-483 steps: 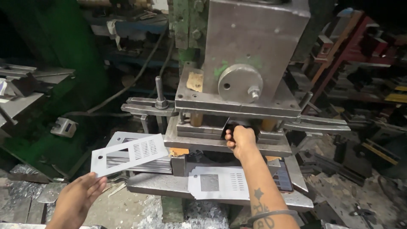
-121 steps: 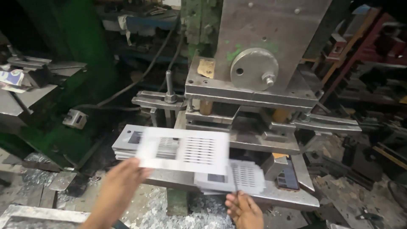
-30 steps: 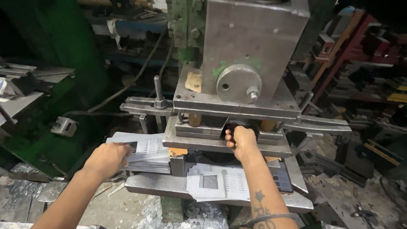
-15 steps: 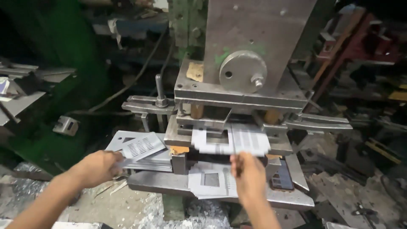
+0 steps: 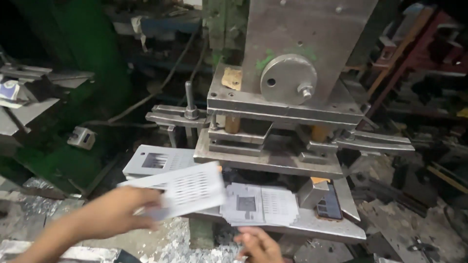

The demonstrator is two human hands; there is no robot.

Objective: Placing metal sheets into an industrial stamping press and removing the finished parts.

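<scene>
My left hand holds a thin perforated metal sheet by its left end, lifted and tilted in front of the press. A stack of similar sheets lies on the left of the press bed behind it. My right hand is low at the front edge, fingers curled, just below a punched sheet lying on the lower plate; it holds nothing I can see. The die gap under the grey ram block looks dark.
A round metal knob sits on the ram front. A vertical pin rises from the left arm of the die. Green machine body stands at left; metal chips litter the floor; scrap and red frames crowd the right.
My left hand lifted a sheet off the left stack and carried it rightwards. My right hand pulled back from the die and dropped to the front edge; the punched sheet lies on the lower plate.
</scene>
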